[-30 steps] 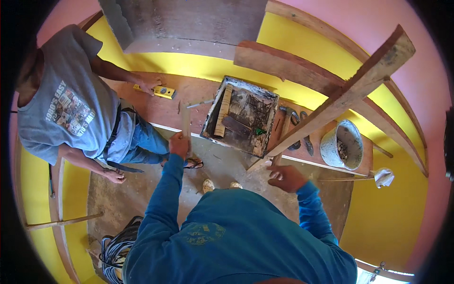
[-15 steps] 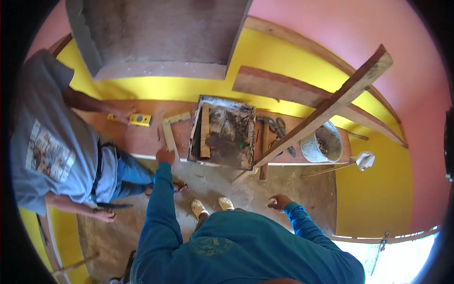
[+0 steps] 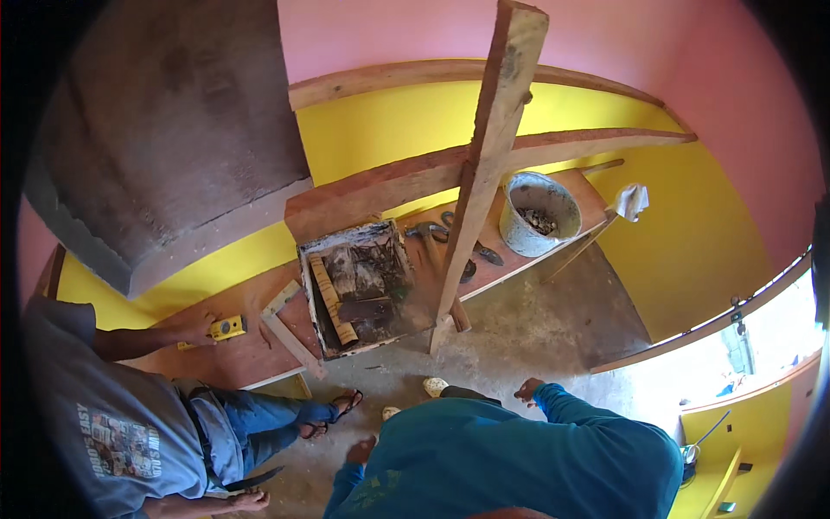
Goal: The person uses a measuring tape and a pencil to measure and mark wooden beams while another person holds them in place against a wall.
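Note:
My left hand (image 3: 360, 451) is low beside my teal-clothed body, its fingers mostly hidden. My right hand (image 3: 527, 391) is out to the right over the floor, fingers curled, anything in them too small to make out. A wooden square (image 3: 292, 339) lies on the bench (image 3: 226, 362), left of a dirty tray (image 3: 380, 281) holding a light strip and dark debris. Right of the tray are a hammer (image 3: 425, 232), other dark tools and a bucket (image 3: 527, 238) of debris. A co-worker (image 3: 112, 415) at left has a hand on a yellow level (image 3: 226, 327).
A long timber (image 3: 484, 147) leans diagonally across the bench in front of horizontal boards (image 3: 346, 208) on the yellow-and-pink wall. The concrete floor (image 3: 527, 320) lies below, with the co-worker's sandalled feet near mine. A bright opening (image 3: 761, 320) is at the right.
My left hand has let go of the wooden square and dropped back beside my body. The view has turned toward the right, showing more of the bright opening.

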A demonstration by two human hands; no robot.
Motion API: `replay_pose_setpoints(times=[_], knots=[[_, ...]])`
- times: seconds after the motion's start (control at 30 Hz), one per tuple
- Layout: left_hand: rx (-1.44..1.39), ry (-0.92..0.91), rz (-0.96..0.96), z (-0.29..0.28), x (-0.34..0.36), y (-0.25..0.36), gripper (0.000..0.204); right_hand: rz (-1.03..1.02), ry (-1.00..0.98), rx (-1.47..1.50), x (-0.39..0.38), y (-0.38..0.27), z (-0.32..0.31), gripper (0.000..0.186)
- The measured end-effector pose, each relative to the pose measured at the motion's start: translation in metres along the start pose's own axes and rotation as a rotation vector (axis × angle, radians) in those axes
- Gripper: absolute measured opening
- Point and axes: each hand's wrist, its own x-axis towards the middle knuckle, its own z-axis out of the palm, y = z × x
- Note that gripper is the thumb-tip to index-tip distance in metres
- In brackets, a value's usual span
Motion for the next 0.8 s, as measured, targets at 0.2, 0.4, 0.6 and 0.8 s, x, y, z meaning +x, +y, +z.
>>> replay_pose_setpoints(times=[0.2, 0.4, 0.6, 0.8], knots=[[-1.035, -0.759, -0.708, -0.21, 0.041, 0.068, 0.033, -0.008, -0.089, 0.128, 0.012, -0.026, 0.023, 0.049], [-1.448, -0.677, -0.897, -0.355, 0.077, 0.085, 0.039, 0.023, -0.076, 0.159, 0.013, -0.052, 0.048, 0.06], [-0.519, -0.039, -0.122, -0.414, 0.118, 0.064, 0.028, -0.329, -0.363, 0.391, 0.004, -0.06, 0.047, 0.068], [-0.574, 1.484, 0.735, -0.622, 0.181, 0.144, 0.041, -0.457, -0.053, -0.216, 0.008, -0.088, 0.016, 0.082]])
